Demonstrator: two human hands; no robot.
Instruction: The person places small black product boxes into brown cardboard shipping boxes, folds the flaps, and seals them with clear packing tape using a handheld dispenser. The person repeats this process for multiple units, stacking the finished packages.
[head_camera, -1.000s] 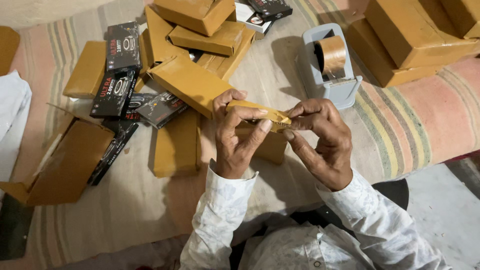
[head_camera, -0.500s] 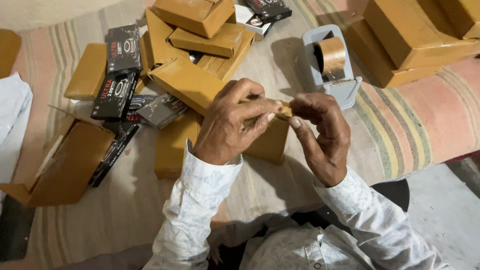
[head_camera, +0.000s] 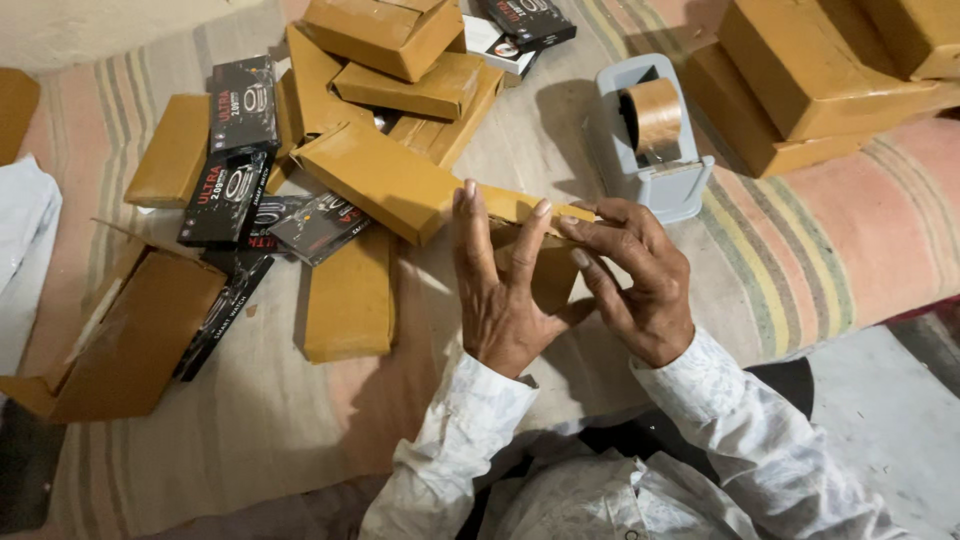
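I hold a small package wrapped in brown paper (head_camera: 552, 262) between both hands above a striped cloth. My left hand (head_camera: 503, 290) presses flat against its near side, fingers pointing up along the paper. My right hand (head_camera: 630, 275) grips its right end and pinches the top edge of the wrapping. Most of the package is hidden behind my hands. A grey tape dispenser (head_camera: 652, 140) with a brown roll stands just beyond my right hand.
Several brown wrapped packages (head_camera: 385, 180) lie piled at the upper middle, with black printed boxes (head_camera: 228, 195) to their left. An open cardboard carton (head_camera: 125, 335) lies at the left. Larger brown parcels (head_camera: 810, 70) are stacked at the upper right on the striped cloth (head_camera: 800, 250).
My left hand has turned from curling over the package's top to lying flat against its near side. The package has tipped more upright. My right hand stays at its right end.
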